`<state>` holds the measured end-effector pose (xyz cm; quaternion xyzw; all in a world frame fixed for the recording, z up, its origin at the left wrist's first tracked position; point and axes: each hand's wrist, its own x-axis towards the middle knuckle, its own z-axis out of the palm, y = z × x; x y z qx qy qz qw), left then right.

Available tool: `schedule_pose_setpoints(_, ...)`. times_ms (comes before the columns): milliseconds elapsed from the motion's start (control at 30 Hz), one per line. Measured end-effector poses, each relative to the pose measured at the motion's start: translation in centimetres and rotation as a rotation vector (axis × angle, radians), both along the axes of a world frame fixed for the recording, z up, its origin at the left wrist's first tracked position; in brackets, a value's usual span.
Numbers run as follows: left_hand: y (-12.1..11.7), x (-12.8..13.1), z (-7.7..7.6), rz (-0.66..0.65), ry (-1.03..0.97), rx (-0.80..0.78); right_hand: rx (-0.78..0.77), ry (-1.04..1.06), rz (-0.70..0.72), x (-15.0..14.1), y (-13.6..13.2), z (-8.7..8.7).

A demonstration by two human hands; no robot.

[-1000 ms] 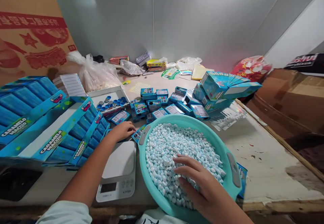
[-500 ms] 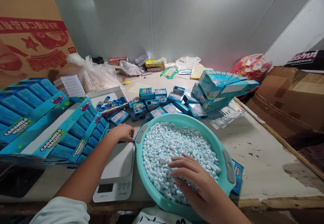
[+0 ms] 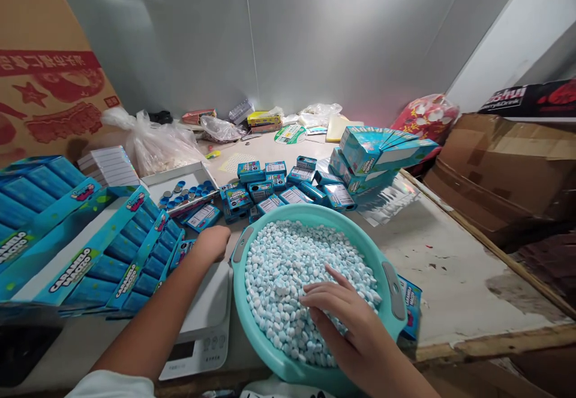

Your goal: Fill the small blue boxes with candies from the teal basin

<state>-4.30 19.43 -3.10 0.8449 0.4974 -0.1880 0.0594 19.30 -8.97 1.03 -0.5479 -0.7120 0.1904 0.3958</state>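
Note:
My right hand point(image 3: 344, 305) hovers low over or touches the pale blue and white candies point(image 3: 288, 266) in a turquoise basin point(image 3: 245, 308); its fingers are stretched out, with nothing seen in them. My left hand point(image 3: 215, 243) is closed just above the far end of a white kitchen scale point(image 3: 209, 308), beside the basin's left handle. Its fingertips are turned away, so anything in them is hidden. Small blue candy boxes point(image 3: 292, 195) lie in a loose pile behind the basin. Another blue box point(image 3: 410, 308) is partly under the basin's right side.
Large blue display boxes point(image 3: 85, 266) packed with small boxes stand at left. A white tray point(image 3: 198, 176) holds blue-and-silver caps. Stacked display cartons point(image 3: 373, 152) stand behind right, near silver sachets point(image 3: 389, 200). Brown cardboard boxes point(image 3: 504, 170) sit beyond the table's right edge.
The view has shifted slightly to the right. My left hand has turned, hiding the fingertips that showed before. My right hand stays over the candies, its fingers slightly shifted.

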Motion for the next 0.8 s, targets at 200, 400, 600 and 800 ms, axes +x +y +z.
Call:
schedule_pose_setpoints(200,3.4,-2.2,4.4,0.023,-0.264,0.167,0.001,0.061,-0.024,0.2,0.0,-0.2)
schedule_pose_setpoints(400,7.5,-3.3,8.5,0.243,-0.334,0.713,0.013,0.093,-0.16,0.5,-0.1,-0.1)
schedule_pose_setpoints(600,4.0,-1.9,5.3,0.158,-0.232,0.388,-0.027,0.062,-0.163,0.7,-0.2,-0.9)
schedule_pose_setpoints(800,1.1,-4.4,0.0,0.134,-0.079,0.3,-0.307,-0.139,0.161,-0.5,1.0,-0.7)
